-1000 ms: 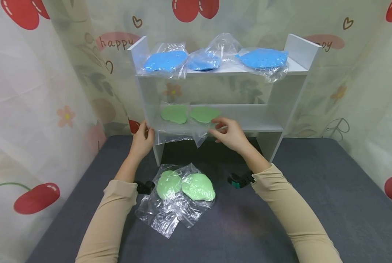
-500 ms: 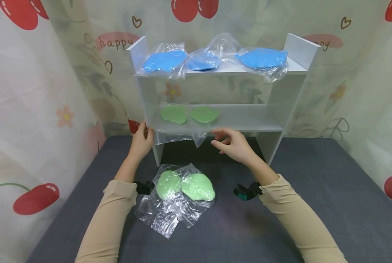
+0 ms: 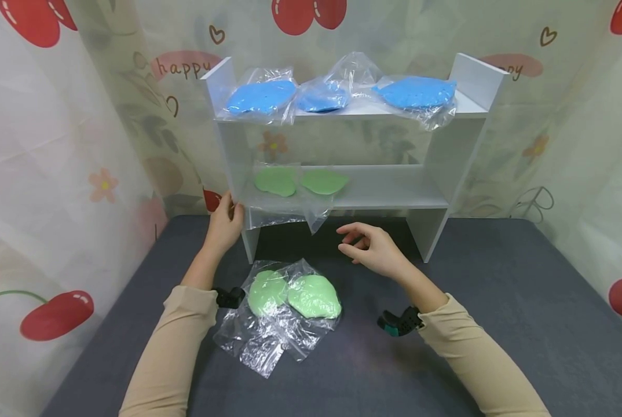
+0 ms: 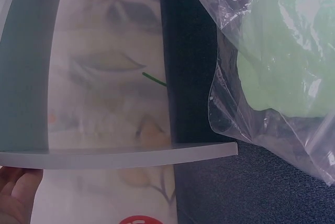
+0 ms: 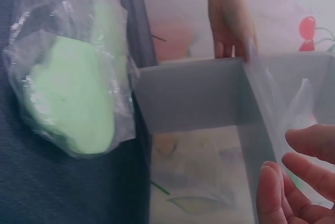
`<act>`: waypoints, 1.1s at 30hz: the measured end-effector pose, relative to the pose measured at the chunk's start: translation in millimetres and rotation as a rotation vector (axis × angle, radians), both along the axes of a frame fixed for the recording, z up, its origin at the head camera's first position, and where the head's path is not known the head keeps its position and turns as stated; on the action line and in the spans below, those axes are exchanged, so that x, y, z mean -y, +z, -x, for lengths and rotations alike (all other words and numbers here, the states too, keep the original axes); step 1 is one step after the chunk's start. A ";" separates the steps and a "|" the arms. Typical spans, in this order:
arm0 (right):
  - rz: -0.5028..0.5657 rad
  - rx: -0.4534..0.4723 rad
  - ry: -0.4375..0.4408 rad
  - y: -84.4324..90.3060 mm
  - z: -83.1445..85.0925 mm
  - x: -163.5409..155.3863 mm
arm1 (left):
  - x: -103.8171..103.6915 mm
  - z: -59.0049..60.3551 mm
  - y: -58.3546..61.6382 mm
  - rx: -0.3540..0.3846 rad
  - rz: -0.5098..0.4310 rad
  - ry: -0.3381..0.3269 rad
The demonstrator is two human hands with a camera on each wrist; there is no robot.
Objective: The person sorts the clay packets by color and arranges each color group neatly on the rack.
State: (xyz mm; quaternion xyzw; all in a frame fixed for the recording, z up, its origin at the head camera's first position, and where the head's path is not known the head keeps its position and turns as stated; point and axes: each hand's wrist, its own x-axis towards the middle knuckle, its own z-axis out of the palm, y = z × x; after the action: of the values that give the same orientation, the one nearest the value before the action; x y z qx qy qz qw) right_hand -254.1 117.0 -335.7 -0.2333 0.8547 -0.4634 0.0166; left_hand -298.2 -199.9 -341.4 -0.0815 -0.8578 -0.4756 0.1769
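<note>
Left hand (image 3: 226, 223) grips the white shelf's (image 3: 337, 200) left panel; right hand (image 3: 374, 249), loosely open, hovers right of the near bagged green pads (image 3: 295, 296) on the dark table (image 3: 498, 324), probably light, soft, slippery, best pinched by the film.

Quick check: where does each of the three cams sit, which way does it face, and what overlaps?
Head: above, facing forward and down at the white shelf; both forearms, left hand, right hand show.
Left wrist: beside the shelf's side panel; fingertips at bottom left.
Right wrist: low, facing the shelf's left end; own fingertips, left hand beyond.
Shared: green bag on the mat.
</note>
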 end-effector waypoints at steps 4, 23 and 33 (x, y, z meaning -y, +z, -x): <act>-0.010 0.009 0.021 -9.4 -2.4 -1.6 | -0.2 -0.3 0.4 0.005 0.000 -0.001; -0.056 0.039 0.119 -46.7 -9.9 -3.0 | -0.5 -0.2 0.2 0.011 0.006 -0.002; -0.065 0.065 0.146 -63.4 -12.4 1.4 | 0.4 1.8 -1.4 0.015 0.005 -0.009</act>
State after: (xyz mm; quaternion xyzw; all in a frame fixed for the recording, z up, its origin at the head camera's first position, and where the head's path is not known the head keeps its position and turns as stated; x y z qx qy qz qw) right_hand -241.7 115.6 -399.1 -0.2792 0.8491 -0.4402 0.0856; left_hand -299.9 -200.3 -342.8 -0.0824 -0.8599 -0.4749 0.1682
